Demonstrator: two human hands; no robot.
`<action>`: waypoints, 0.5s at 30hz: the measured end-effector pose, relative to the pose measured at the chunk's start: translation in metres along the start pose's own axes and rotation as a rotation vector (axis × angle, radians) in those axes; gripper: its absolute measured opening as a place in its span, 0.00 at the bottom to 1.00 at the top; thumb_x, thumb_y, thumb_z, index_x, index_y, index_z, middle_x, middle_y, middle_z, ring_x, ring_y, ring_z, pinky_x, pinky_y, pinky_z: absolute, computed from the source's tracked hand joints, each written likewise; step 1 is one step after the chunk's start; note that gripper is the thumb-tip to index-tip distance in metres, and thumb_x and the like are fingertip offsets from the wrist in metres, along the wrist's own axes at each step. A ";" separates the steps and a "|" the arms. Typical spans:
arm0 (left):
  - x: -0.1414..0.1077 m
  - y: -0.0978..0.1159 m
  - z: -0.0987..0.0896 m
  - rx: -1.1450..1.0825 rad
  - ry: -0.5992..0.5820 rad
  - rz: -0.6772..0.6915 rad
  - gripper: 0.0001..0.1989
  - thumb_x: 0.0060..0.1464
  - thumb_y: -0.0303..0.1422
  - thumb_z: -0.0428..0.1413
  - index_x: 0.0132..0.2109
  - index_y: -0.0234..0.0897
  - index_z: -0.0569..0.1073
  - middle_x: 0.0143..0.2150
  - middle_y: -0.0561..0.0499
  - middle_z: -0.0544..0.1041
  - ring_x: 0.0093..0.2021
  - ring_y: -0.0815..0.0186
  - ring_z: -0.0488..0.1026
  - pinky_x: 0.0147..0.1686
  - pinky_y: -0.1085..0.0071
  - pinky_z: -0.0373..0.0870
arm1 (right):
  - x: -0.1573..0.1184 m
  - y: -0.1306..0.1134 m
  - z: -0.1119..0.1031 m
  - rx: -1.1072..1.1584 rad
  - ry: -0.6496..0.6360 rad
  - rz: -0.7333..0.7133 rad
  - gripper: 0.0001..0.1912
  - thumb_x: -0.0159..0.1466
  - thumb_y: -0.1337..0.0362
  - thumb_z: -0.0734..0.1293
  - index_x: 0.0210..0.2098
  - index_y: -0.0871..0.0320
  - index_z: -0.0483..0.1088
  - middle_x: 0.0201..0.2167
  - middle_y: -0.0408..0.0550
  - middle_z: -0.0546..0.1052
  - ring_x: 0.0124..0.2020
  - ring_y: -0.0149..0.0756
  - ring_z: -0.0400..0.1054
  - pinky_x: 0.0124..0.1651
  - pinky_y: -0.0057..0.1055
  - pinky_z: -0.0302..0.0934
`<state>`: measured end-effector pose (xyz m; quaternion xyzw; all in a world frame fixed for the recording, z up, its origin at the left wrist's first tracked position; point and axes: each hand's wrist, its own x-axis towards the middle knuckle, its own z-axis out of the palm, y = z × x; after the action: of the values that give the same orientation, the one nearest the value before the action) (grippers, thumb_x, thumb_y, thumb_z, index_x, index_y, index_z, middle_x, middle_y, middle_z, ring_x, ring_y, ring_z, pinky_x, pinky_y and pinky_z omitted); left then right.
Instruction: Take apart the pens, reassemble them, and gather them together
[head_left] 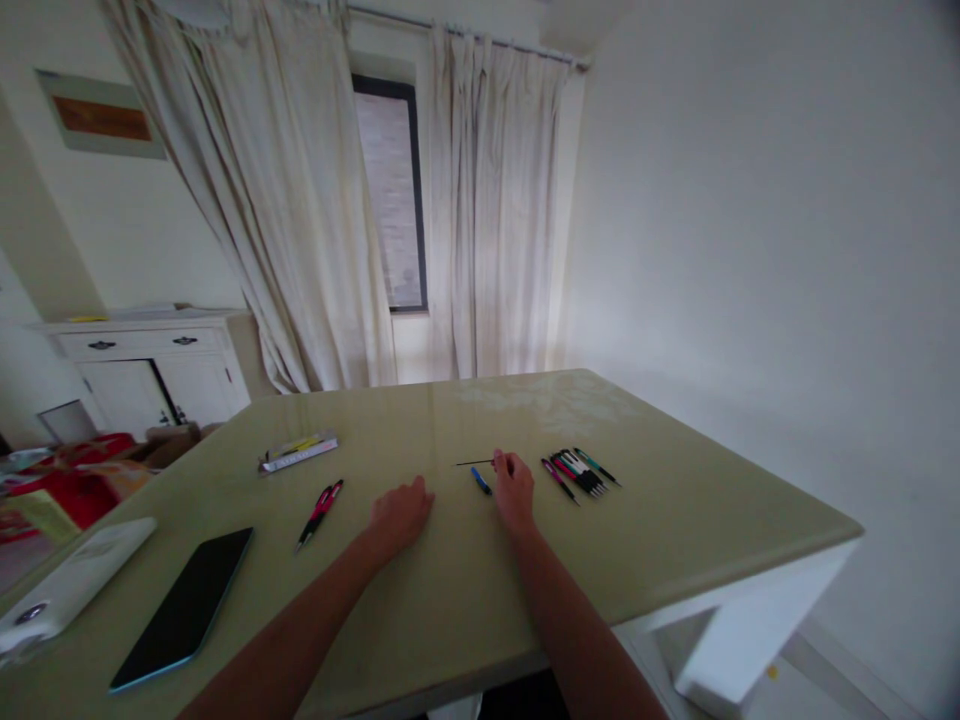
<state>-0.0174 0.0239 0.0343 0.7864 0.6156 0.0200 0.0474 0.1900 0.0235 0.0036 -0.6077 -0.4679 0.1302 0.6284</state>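
Note:
My right hand (514, 488) pinches one end of a thin dark refill (474, 462), which points left over the table. Just beneath it lies a short blue pen part (481, 481). My left hand (403, 515) rests on the table with its fingers curled; whether anything is inside is hidden. Left of that hand lie red and black pens (320, 514), side by side. To the right of my right hand is a group of several pens (579, 473) with black, white, pink and green parts.
A clear package (298, 453) with something yellow sits at the table's back left. Nearer are a dark tablet (184, 608) and a white device (75, 583). The pale green table (675, 520) has its right edge near the wall.

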 end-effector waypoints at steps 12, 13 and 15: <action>-0.012 0.002 -0.040 -0.233 0.122 0.253 0.17 0.62 0.46 0.49 0.40 0.41 0.77 0.34 0.49 0.80 0.36 0.62 0.75 0.36 0.70 0.63 | -0.023 -0.023 0.013 0.106 -0.253 -0.245 0.21 0.68 0.48 0.60 0.28 0.56 0.71 0.25 0.45 0.71 0.28 0.36 0.64 0.33 0.30 0.55; -0.012 0.000 -0.039 -0.227 0.123 0.262 0.17 0.62 0.45 0.49 0.39 0.41 0.77 0.35 0.49 0.80 0.37 0.61 0.76 0.37 0.70 0.63 | -0.023 -0.023 0.014 0.119 -0.257 -0.232 0.21 0.68 0.49 0.60 0.29 0.57 0.72 0.26 0.46 0.72 0.28 0.36 0.65 0.33 0.30 0.56; -0.010 -0.008 -0.033 -0.203 0.134 0.222 0.16 0.61 0.43 0.49 0.38 0.40 0.77 0.37 0.48 0.80 0.39 0.60 0.76 0.37 0.70 0.63 | -0.022 -0.022 0.013 0.124 -0.239 -0.209 0.20 0.68 0.49 0.60 0.32 0.57 0.73 0.29 0.48 0.75 0.31 0.37 0.67 0.35 0.30 0.57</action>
<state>-0.0308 0.0182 0.0669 0.8377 0.5215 0.1397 0.0827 0.1594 0.0108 0.0107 -0.4959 -0.5908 0.1642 0.6149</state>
